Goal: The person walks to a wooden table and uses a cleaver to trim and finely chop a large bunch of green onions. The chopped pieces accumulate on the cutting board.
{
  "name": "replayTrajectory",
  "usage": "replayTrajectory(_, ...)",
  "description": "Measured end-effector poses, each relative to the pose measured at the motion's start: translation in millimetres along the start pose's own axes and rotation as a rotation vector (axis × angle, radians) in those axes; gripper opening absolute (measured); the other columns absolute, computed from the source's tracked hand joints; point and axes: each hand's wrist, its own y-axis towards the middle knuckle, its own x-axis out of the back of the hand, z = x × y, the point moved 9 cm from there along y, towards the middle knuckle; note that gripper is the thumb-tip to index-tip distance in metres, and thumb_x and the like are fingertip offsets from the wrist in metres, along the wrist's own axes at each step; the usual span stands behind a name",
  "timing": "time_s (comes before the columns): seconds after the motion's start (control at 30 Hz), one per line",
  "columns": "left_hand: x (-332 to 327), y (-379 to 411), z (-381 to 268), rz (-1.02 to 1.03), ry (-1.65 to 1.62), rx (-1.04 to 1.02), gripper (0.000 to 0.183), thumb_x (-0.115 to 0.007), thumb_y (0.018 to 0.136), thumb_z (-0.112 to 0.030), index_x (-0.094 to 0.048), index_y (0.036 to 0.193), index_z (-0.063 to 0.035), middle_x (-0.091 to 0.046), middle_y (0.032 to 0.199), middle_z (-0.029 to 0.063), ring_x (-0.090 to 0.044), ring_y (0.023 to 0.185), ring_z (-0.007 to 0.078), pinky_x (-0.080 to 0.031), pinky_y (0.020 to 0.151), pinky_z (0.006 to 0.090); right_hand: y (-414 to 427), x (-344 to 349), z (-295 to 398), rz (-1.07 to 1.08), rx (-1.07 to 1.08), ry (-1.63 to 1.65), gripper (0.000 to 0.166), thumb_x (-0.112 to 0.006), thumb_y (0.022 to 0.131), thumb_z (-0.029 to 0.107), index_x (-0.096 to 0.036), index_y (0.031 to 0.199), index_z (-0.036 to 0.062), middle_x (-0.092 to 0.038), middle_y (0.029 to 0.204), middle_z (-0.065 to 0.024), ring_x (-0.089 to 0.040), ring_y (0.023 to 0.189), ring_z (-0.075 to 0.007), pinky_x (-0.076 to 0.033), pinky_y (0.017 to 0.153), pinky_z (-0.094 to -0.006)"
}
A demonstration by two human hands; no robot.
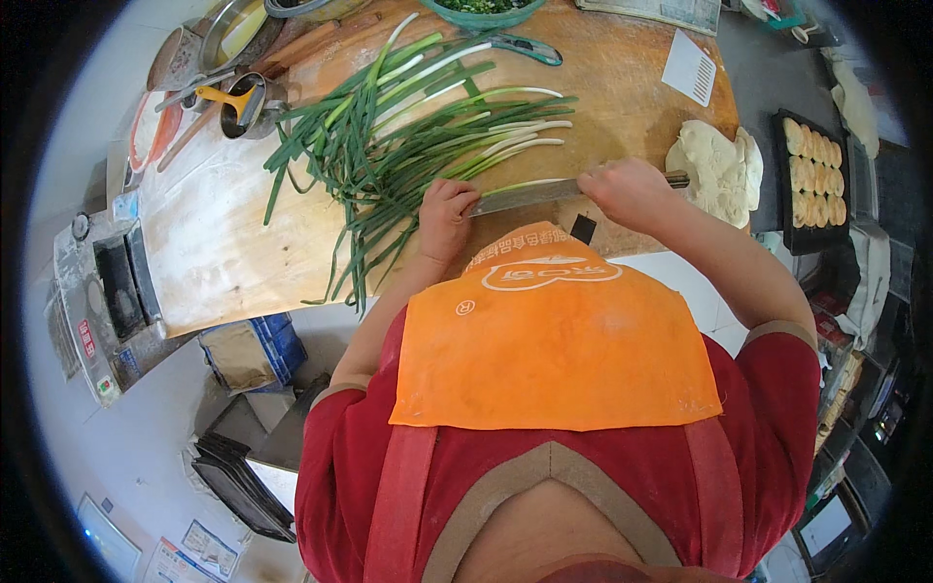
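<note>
On the wooden worktop (219, 270) lies a spread of green onions (393, 153), white ends to the right and leaves to the left. My right hand (623, 193) grips a long knife (525, 197) where its blade meets the handle; the handle end sticks out to the right of the hand. At the blade's left end, my left hand (446, 218) has its fingers curled at the near edge of the onions, by the knife's tip. Whether it pinches a stalk or the blade, I cannot tell. One stalk lies just along the far side of the blade.
Dough (711, 171) rests at the right, below a white scraper (689, 67). A black tray of buns (815, 175) is further right. A peeler (237, 98) lies on a metal cup at the left. A green bowl of chopped greens (485, 18) stands at the far edge.
</note>
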Motion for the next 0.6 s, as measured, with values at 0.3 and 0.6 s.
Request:
replayTrajectory(0.3, 0, 0, 2, 0.010, -0.004, 0.018, 0.015, -0.072, 0.071, -0.002, -0.071, 0.086, -0.0055, -0.068, 0.093, 0.0048, -0.061, 0.089, 0.0281, -0.050, 0.079, 0.0384, 8, -15, -11, 0.065, -0.036, 0.000, 0.012, -0.057, 0.085, 0.010, -0.067, 0.091, 0.0085, -0.070, 0.081, -0.0127, -0.070, 0.081, -0.0325, -0.056, 0.065, -0.0457)
replayTrajectory(0.6, 1, 1, -1, -0.011, -0.030, 0.023, 0.009, -0.074, 0.073, -0.004, -0.071, 0.082, -0.0047, -0.068, 0.090, 0.0055, -0.061, 0.087, 0.0274, -0.050, 0.077, 0.0376, -13, -4, -30, 0.091, -0.136, 0.022, 0.013, -0.056, 0.085, 0.007, -0.067, 0.092, 0.0094, -0.068, 0.081, -0.0122, -0.069, 0.082, -0.0328, -0.056, 0.068, -0.0449)
